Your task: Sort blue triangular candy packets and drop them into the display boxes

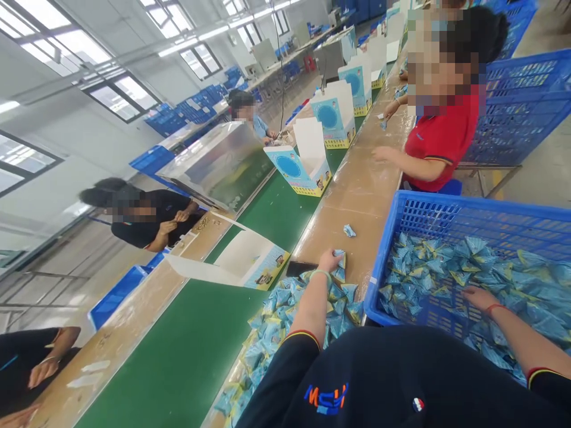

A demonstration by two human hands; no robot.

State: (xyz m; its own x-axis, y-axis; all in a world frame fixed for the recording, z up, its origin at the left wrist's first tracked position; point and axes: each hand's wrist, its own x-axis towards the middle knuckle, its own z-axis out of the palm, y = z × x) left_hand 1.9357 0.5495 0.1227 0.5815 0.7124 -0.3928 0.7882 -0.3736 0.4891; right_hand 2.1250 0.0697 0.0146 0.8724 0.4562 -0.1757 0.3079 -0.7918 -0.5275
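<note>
My left hand (329, 261) is at the inner edge of the brown worktop, its fingers closed on a small blue-and-yellow packet (340, 267). Just beyond it, a single blue packet (349, 230) lies on the worktop. A heap of pyramid-shaped blue packets (279, 309) spreads beneath my left forearm. My right hand (477, 297) is inside the blue plastic crate (379, 255), low over its slotted floor among many more packets (428, 261). Its fingers reach out loosely, and no packet shows in them.
A green conveyor belt (178, 351) runs diagonally, with an open printed carton (250, 261) nearby and more cartons (303, 163) farther along. A co-worker in a red shirt (446, 139) sits at the right, beside stacked blue crates (526, 113). Others in dark shirts (147, 217) work across the belt.
</note>
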